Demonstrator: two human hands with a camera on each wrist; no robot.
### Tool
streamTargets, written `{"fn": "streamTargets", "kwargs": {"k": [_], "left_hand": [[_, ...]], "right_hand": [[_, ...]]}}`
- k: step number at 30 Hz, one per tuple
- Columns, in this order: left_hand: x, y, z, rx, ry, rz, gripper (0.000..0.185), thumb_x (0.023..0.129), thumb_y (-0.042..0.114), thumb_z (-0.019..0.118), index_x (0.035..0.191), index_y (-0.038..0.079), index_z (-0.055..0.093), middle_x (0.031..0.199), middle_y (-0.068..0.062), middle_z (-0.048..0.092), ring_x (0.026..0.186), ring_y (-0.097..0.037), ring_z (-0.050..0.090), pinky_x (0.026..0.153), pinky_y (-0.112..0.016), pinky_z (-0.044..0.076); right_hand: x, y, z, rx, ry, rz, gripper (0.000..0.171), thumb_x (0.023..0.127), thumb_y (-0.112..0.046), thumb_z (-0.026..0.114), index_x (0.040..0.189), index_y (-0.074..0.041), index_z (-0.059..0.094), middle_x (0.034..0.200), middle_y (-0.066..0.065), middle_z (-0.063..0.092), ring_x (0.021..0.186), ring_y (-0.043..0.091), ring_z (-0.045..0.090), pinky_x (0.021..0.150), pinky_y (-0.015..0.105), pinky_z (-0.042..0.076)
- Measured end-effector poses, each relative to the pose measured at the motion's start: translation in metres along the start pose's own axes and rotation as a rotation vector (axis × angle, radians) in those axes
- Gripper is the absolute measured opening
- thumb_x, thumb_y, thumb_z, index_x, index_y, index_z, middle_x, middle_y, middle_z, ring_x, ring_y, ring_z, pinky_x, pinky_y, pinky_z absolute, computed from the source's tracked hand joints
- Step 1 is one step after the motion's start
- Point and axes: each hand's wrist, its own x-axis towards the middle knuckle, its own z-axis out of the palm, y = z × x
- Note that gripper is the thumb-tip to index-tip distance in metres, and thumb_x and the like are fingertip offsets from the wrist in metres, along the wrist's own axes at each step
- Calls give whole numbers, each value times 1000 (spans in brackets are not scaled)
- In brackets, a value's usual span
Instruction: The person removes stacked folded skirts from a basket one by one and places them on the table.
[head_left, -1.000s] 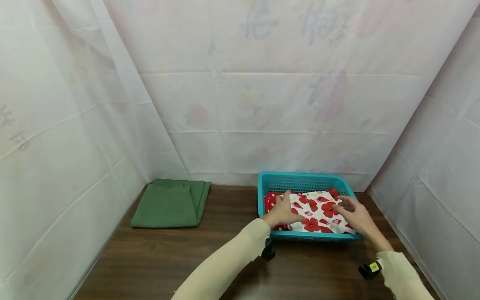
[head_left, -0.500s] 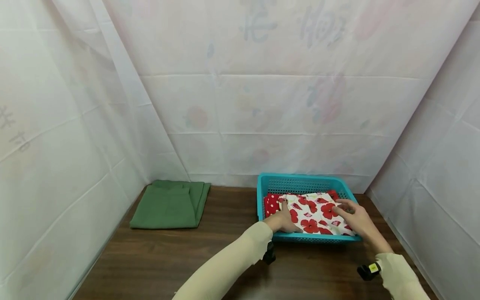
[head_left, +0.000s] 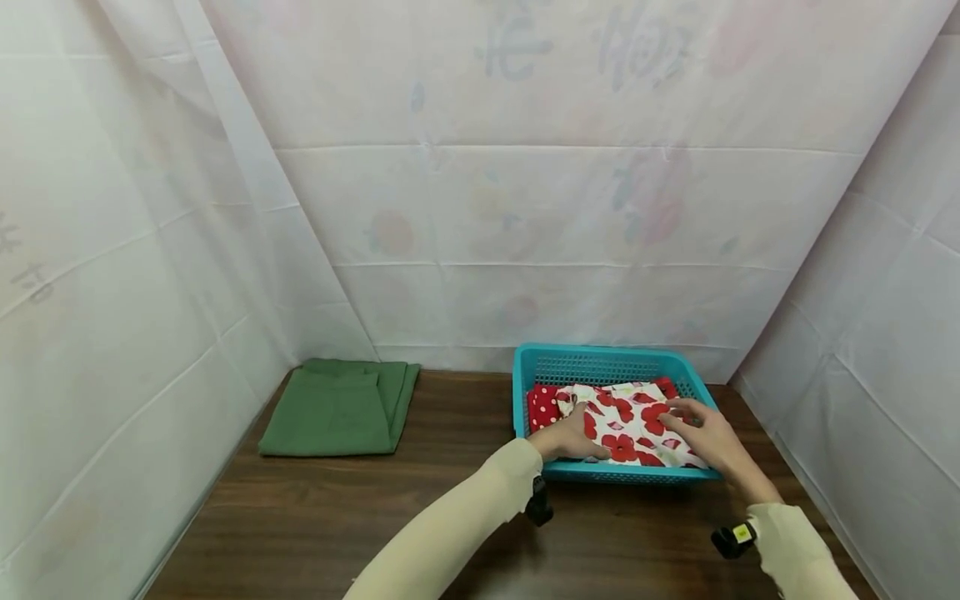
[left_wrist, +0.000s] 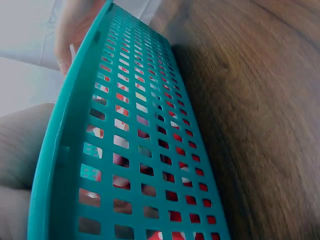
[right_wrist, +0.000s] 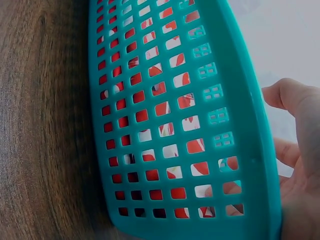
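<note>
A turquoise mesh basket point(head_left: 600, 350) holds a folded white cloth with red flowers point(head_left: 637, 417). Beneath it, a red cloth with white dots point(head_left: 543, 408) shows at the left end. My left hand point(head_left: 568, 435) reaches over the front rim and rests at the left end of the floral cloth, thumb and fingers spread; its fingertips are partly hidden. Over the right end of the same cloth is my right hand point(head_left: 707, 432), fingers loosely bent, gripping nothing that I can see. In the right wrist view the right hand point(right_wrist: 302, 135) shows just beyond the basket rim.
A folded green cloth point(head_left: 330, 412) lies on the dark wooden table point(head_left: 360, 508) at the back left. White sheets point(head_left: 480, 208) hang behind and along both sides. The basket stands near the back sheet and close to the right one.
My left hand has lowered at the left end of the floral cloth, whose left edge now shows more. The right hand has shifted slightly left. Basket and green cloth stay put.
</note>
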Motion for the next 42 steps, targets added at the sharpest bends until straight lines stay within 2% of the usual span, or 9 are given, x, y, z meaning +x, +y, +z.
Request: {"fn": "streamTargets", "kwargs": {"k": [4,11,15,18,23,27,30,37,42], "left_hand": [[1,0,0,-36,-26,97,87,94,21,77,164,16,26,163,-11,37,144,-31,41,115,-54,42],[1,5,4,120,-15,110,72,93,20,78,157,19,44,156,-5,49,132,-22,50,110,-44,48],[2,2,4,195,-13,135,54,96,15,74,148,15,58,141,-7,63,98,-16,58,85,-31,55],[1,0,1,256,5,129,44,96,11,72,139,10,66,133,-7,69,85,-13,53,76,-28,54],[2,3,-4,359,44,63,42,94,10,72,135,5,67,132,-7,68,95,-16,58,88,-34,58],[3,2,-8,379,52,10,44,93,11,73,136,5,67,129,-7,69,95,-17,58,91,-36,58],[1,0,-12,390,55,12,42,93,11,72,134,4,68,129,-8,69,95,-17,57,94,-38,57],[-5,-6,-21,380,79,44,36,92,6,71,127,0,70,118,-12,70,83,-19,54,72,-32,54],[-6,-7,-21,279,70,34,51,92,7,73,141,3,61,128,-13,66,80,-19,61,67,-30,53]], "right_hand": [[0,-2,1,9,1,8,79,98,-63,57,149,-4,49,148,30,49,131,47,44,103,69,42],[0,-4,5,18,9,12,76,99,-61,58,149,-4,49,147,29,51,128,46,46,102,67,45],[2,-3,6,15,10,7,77,99,-61,58,149,-4,49,145,29,52,128,46,48,102,67,46],[2,-2,4,18,15,-1,74,100,-57,59,149,-2,48,143,30,53,128,47,50,101,65,48],[4,-1,3,-41,-1,-10,67,101,-45,63,145,4,49,135,33,57,120,47,57,94,60,54],[8,-1,4,-123,-56,-31,69,100,-40,66,143,11,46,126,36,61,111,47,61,89,58,57],[10,-1,5,-150,-85,-9,73,98,-40,68,143,12,44,126,38,60,112,49,61,91,60,56],[14,-1,7,-189,-105,28,73,96,-38,70,140,13,43,122,37,60,104,43,62,89,58,57],[14,0,5,-127,-138,56,64,97,-36,69,132,13,45,103,26,63,86,30,63,77,45,58]]}}
